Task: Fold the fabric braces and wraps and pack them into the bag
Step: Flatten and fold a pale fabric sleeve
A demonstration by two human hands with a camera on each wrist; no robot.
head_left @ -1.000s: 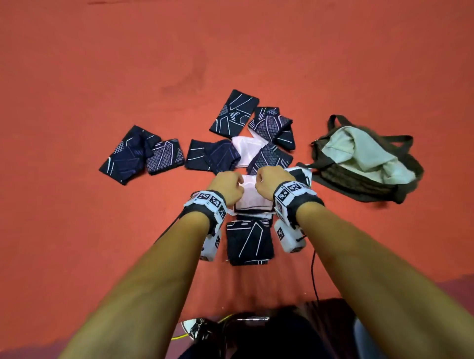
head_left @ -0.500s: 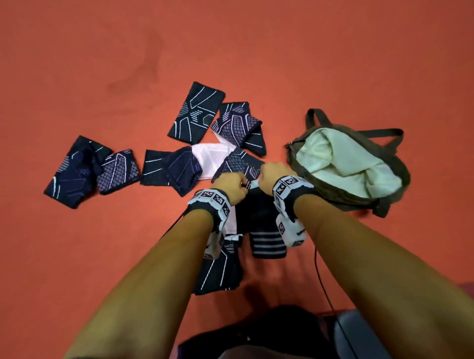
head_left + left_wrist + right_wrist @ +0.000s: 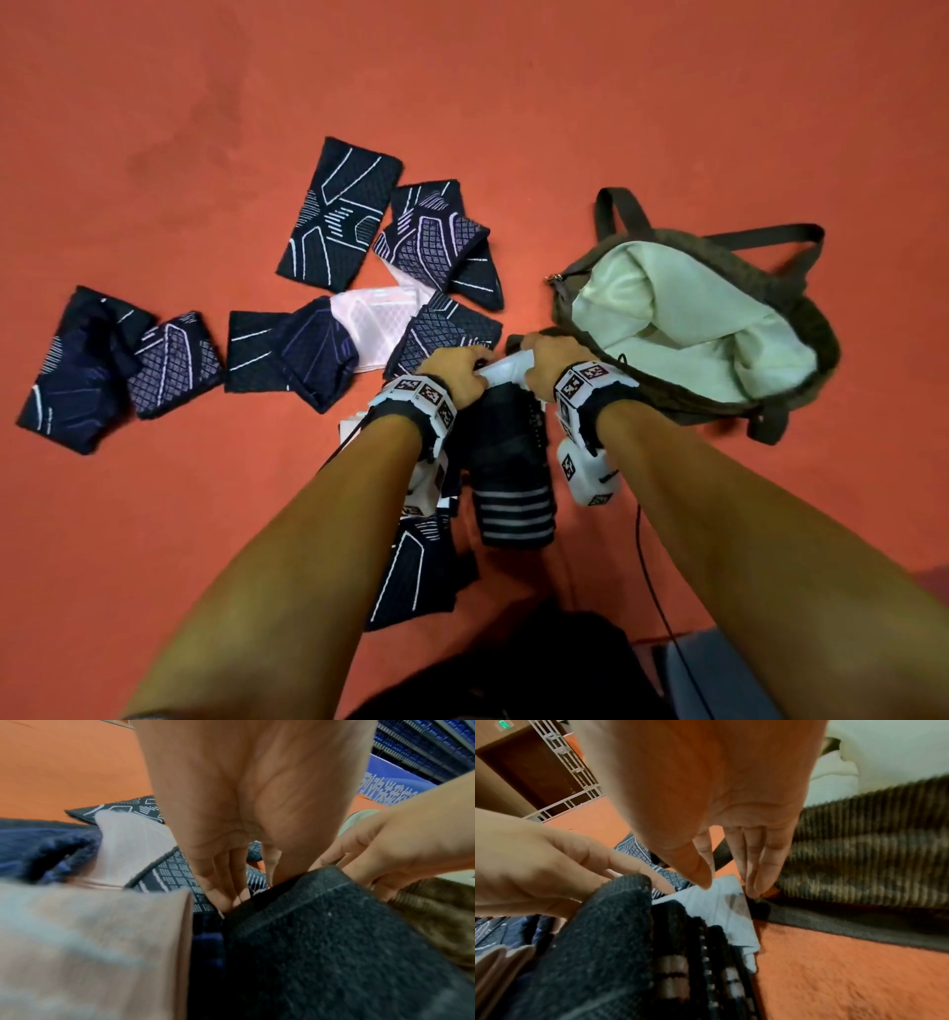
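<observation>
Where a white piece lay flat a second ago, both hands, left hand [image 3: 452,372] and right hand [image 3: 552,362], now pinch a dark striped wrap [image 3: 513,473] lifted beside the bag [image 3: 801,329], folding underway.

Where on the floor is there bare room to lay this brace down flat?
Bare orange floor lies near the right forearm, below the olive bag, and beyond the far dark patterned brace. Crowded: overlapping braces between the left hand and that brace.
</observation>
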